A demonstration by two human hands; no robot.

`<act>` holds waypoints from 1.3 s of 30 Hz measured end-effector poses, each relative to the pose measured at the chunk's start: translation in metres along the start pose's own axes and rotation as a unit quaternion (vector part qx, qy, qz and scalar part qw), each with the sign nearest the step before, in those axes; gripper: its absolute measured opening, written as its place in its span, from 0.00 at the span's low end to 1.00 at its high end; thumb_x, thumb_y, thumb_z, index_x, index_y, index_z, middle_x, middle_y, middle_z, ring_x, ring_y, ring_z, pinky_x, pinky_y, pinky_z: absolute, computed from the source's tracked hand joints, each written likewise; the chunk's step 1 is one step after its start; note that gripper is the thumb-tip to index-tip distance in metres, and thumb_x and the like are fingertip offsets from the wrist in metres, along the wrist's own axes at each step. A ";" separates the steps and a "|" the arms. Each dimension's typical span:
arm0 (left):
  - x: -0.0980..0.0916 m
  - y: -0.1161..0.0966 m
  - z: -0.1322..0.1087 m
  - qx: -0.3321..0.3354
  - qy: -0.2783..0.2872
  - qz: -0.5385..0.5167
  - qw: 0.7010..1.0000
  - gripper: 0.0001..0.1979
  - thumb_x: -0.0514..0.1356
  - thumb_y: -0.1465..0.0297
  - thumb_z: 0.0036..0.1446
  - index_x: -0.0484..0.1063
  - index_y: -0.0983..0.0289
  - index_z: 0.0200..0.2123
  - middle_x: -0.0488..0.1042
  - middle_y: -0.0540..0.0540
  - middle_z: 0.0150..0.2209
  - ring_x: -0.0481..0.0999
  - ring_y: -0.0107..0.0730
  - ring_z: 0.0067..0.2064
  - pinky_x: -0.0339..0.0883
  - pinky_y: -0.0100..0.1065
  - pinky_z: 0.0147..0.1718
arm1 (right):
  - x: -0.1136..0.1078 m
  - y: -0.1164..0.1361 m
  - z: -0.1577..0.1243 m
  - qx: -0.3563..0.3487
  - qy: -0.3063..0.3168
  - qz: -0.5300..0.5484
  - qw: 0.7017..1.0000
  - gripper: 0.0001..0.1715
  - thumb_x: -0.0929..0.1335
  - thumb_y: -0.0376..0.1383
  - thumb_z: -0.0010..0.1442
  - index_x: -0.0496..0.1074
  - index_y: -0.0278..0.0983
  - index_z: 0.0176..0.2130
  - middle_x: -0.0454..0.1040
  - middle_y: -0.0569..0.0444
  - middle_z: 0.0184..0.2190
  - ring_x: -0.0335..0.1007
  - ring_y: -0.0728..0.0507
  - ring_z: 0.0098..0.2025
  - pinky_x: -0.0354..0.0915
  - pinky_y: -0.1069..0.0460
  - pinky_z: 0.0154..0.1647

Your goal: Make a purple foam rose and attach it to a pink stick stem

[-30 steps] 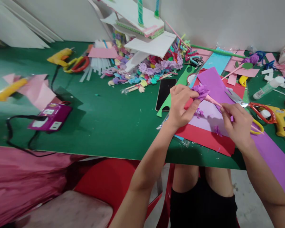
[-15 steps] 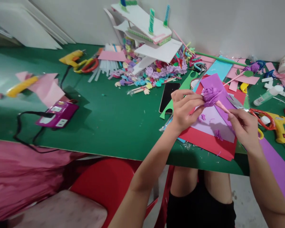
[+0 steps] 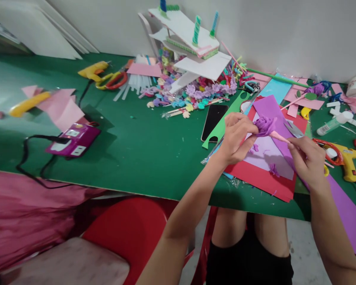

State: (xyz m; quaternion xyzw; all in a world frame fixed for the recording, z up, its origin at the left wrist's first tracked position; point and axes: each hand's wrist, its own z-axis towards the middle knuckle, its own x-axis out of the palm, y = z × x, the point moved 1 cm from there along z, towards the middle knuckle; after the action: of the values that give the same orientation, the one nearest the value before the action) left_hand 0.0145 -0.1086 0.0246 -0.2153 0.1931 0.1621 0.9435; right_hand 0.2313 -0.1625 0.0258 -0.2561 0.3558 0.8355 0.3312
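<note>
A purple paper flower [image 3: 265, 125] with a pale pink stem [image 3: 280, 137] is held above the stacked sheets. My left hand [image 3: 237, 136] pinches the flower head from its left side. On the right, my right hand [image 3: 307, 158] grips the stem between thumb and fingers. Beneath them lie a lilac sheet [image 3: 273, 160] and a red sheet [image 3: 255, 179]. Small purple scraps [image 3: 274, 170] rest on the lilac sheet. A strip of purple paper [image 3: 264, 103] runs behind the flower, with a scissor blade [image 3: 293, 129] beside it.
A black phone [image 3: 213, 122] and green cut paper [image 3: 230, 120] lie left of the sheets. Yellow glue guns [image 3: 349, 161] and a glue stick [image 3: 335, 122] are at right. Craft flowers [image 3: 195, 92] pile beneath a white board model [image 3: 184, 29]. A purple power strip [image 3: 74, 139] sits at left.
The flower has turned slightly between my hands, its stem now showing more and pointing right. My right hand has shifted slightly right and down. The camera view has moved a little.
</note>
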 end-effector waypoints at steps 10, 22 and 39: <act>0.009 0.000 -0.002 0.068 -0.089 0.058 0.992 0.10 0.60 0.65 0.53 0.64 0.58 0.39 0.73 0.52 0.36 0.70 0.38 0.41 0.62 0.44 0.43 | 0.002 -0.002 -0.001 -0.007 -0.033 0.005 0.999 0.06 0.67 0.31 0.62 0.73 0.39 0.40 0.72 0.56 0.27 0.63 0.49 0.25 0.60 0.52 0.27; 0.017 -0.012 0.000 0.060 -0.182 0.062 0.980 0.11 0.61 0.61 0.55 0.64 0.57 0.40 0.71 0.50 0.34 0.70 0.34 0.38 0.64 0.39 0.40 | 0.007 -0.001 -0.002 -0.045 -0.064 0.007 0.997 0.08 0.67 0.28 0.60 0.71 0.39 0.40 0.75 0.55 0.29 0.67 0.49 0.28 0.61 0.52 0.28; 0.014 -0.016 -0.001 0.064 -0.161 0.093 0.980 0.03 0.57 0.67 0.61 0.66 0.57 0.33 0.76 0.50 0.32 0.70 0.34 0.40 0.61 0.40 0.40 | 0.009 -0.001 -0.004 -0.021 -0.095 -0.004 0.995 0.07 0.68 0.29 0.60 0.72 0.38 0.39 0.74 0.56 0.28 0.66 0.49 0.26 0.61 0.52 0.28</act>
State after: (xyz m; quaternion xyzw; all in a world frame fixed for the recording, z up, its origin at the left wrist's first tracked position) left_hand 0.0324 -0.1195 0.0235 -0.1064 0.0675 0.2691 0.9548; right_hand 0.2270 -0.1611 0.0166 -0.1840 0.3042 0.8620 0.3612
